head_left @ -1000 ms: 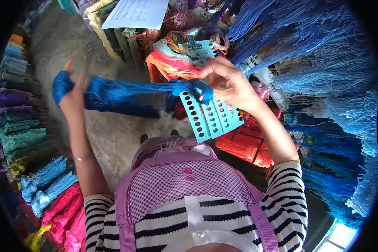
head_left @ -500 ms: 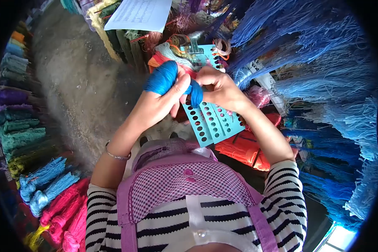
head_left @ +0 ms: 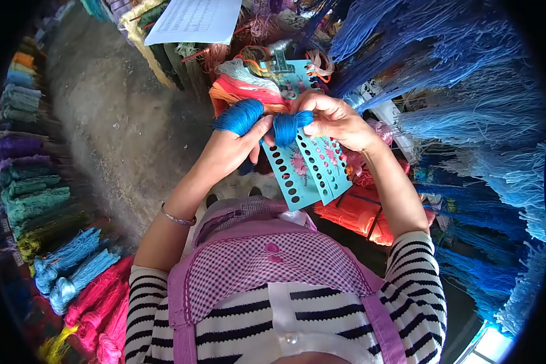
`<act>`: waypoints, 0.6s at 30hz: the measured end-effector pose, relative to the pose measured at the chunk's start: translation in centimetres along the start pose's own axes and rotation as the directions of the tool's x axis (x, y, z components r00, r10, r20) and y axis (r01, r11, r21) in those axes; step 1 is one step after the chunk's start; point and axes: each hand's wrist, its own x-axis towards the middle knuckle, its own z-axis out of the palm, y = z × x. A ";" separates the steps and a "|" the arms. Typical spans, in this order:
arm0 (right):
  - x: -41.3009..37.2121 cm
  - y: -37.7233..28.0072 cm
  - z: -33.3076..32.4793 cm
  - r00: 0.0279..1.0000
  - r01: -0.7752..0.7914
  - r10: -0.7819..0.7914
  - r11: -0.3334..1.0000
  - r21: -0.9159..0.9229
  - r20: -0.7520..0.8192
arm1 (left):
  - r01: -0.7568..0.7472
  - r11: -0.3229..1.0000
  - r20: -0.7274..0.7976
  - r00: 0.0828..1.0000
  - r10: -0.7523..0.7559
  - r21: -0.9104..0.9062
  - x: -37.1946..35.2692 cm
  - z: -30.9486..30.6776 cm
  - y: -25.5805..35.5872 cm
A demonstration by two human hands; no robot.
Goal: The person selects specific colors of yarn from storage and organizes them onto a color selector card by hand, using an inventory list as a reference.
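Blue thread (head_left: 240, 117) is bunched over my left hand (head_left: 230, 148), whose fingers are closed round it. A second blue bundle (head_left: 285, 128), wrapped across its middle, extends from there to my right hand (head_left: 340, 121). My right thumb and fingers pinch the end of that bundle. Beneath my hands lie light-blue cards (head_left: 291, 179) with rows of dark holes and pink flower prints. Red, orange and white thread (head_left: 247, 85) lies just beyond my left hand.
Long blue skeins (head_left: 467, 115) hang along the right. A printed sheet (head_left: 194, 21) is at the top. Wrapped red-orange thread (head_left: 355, 217) sits beside the cards. Coloured skeins (head_left: 36, 194) line the left, with pink skeins (head_left: 103, 309) lower down.
My right hand has shifted right and turned, drawing the bundle's end outward. The wrapped blue bundle between my hands shows more fully. My left hand has moved slightly.
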 end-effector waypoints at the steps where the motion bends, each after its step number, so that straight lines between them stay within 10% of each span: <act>1: 0.0 0.0 0.0 0.996 -0.085 0.086 0.994 0.068 -0.008 | -0.026 1.000 -0.012 1.000 0.025 -0.018 0.0 0.0 -0.3; 8: 0.7 -0.9 0.3 0.976 -0.194 0.202 0.975 0.110 -0.076 | -0.066 0.996 -0.025 0.997 0.067 0.060 0.3 -0.3 0.0; 10: 0.9 -1.5 0.2 0.992 -0.129 0.129 0.959 -0.251 -0.017 | -0.063 0.998 -0.044 0.997 0.064 0.017 0.2 -0.2 -0.8; 13: 0.9 0.1 -0.1 0.999 0.036 -0.034 0.957 -0.288 0.009 | -0.133 0.988 -0.094 0.986 0.141 0.083 0.2 -0.4 -1.8; 18: 0.4 -0.7 1.3 0.980 -0.123 0.109 0.989 -0.080 -0.165 | -0.134 0.976 -0.090 0.984 0.151 0.173 -0.2 -0.6 -1.1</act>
